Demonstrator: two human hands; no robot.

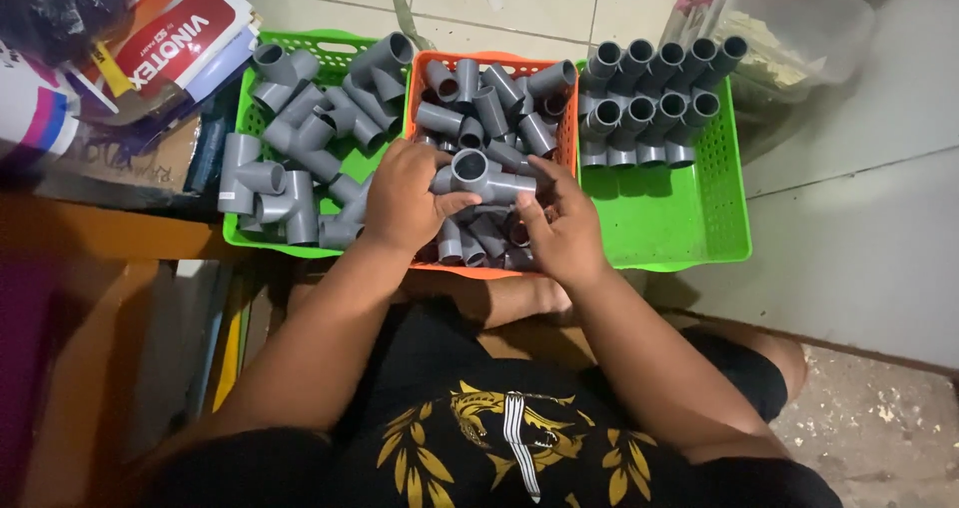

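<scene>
Orange basket (496,63), centre: loose grey pipe fittings, count uncertain because both hands cover its near half. Left hand (405,200) and right hand (559,226) together grip one grey tee fitting (479,175) above that basket, fingers closed around its ends. Two green baskets flank it: left basket (330,46) heaped with fittings, right basket (699,218) holding about ten upright in two rows.

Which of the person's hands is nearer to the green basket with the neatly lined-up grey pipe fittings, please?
The right hand. It works over the orange basket, beside the green basket with lined-up fittings. The left hand is farther away, across the tee fitting both hold.
</scene>
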